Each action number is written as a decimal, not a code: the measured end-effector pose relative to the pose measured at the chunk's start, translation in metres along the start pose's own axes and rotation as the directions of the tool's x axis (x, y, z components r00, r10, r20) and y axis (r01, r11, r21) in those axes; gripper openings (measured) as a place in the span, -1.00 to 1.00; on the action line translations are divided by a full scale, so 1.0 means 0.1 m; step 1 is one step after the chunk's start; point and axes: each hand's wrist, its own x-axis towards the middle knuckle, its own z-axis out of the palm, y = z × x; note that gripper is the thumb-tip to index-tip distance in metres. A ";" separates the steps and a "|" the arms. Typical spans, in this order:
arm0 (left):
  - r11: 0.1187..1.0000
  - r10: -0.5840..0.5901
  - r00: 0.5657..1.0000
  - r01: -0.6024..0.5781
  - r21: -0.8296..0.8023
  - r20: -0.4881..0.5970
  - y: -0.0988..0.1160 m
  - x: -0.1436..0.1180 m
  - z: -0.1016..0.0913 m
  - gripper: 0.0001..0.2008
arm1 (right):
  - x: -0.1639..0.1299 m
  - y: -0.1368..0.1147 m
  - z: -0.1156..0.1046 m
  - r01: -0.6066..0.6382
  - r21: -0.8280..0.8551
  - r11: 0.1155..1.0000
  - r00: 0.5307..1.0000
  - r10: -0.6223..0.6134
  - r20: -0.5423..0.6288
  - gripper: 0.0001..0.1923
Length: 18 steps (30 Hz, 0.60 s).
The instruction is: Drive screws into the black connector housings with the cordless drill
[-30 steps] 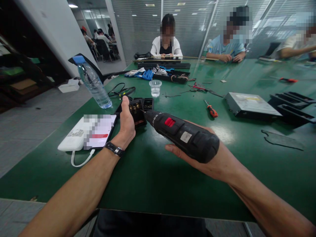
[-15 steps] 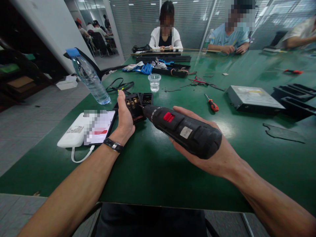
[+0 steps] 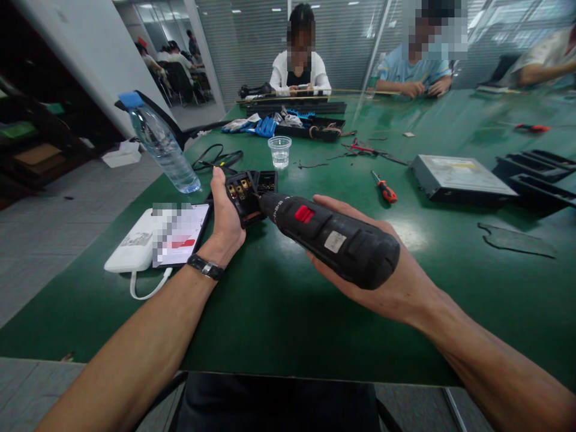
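My left hand point(image 3: 226, 222) grips a small black plastic box point(image 3: 245, 195) with brass terminals inside, tilted up off the green table point(image 3: 279, 312). My right hand point(image 3: 387, 282) holds a black electric screwdriver point(image 3: 328, 237) with a red switch. Its tip points left into the box's open side. A dark watch sits on my left wrist.
A phone on a white power bank point(image 3: 155, 240) lies left of my left hand, a water bottle point(image 3: 162, 144) behind it. A clear plastic cup point(image 3: 279, 151), a red-handled screwdriver point(image 3: 383, 189), a flat metal drive point(image 3: 461, 179) and black trays point(image 3: 535, 174) lie further back. Other people sit at the far side.
My left hand has lifted and tilted the box slightly. My right hand's fingers have wrapped further around the screwdriver body, whose tip stays at the box.
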 end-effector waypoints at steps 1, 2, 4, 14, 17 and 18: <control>1.000 0.006 1.000 -0.006 0.013 -0.002 -0.01 0.00 0.00 -0.19 | 0.00 0.00 0.00 -0.001 -0.003 1.000 1.000 0.001 0.000 0.00; 0.999 0.015 1.000 -0.014 0.029 -0.007 -0.01 -0.01 0.00 -0.19 | 0.00 0.00 0.00 -0.001 -0.005 1.000 1.000 0.001 0.001 0.01; 0.998 0.032 0.999 -0.031 0.054 -0.018 -0.03 -0.01 -0.01 -0.20 | 0.01 0.00 0.00 -0.004 -0.005 1.000 1.000 0.004 0.007 0.00; 0.993 0.101 0.993 -0.098 0.065 -0.054 -0.09 0.02 -0.02 -0.24 | 0.01 0.04 0.00 0.031 -0.011 0.999 0.999 -0.031 0.034 -0.06; 0.989 0.132 0.989 -0.127 0.079 -0.073 -0.12 0.03 -0.02 -0.30 | 0.00 0.04 0.01 0.024 0.025 0.999 0.999 -0.025 0.032 -0.05; 0.988 0.138 0.987 -0.131 0.079 -0.087 -0.12 0.03 -0.02 -0.32 | 0.01 0.02 0.02 0.024 0.035 0.999 0.999 -0.025 0.023 -0.06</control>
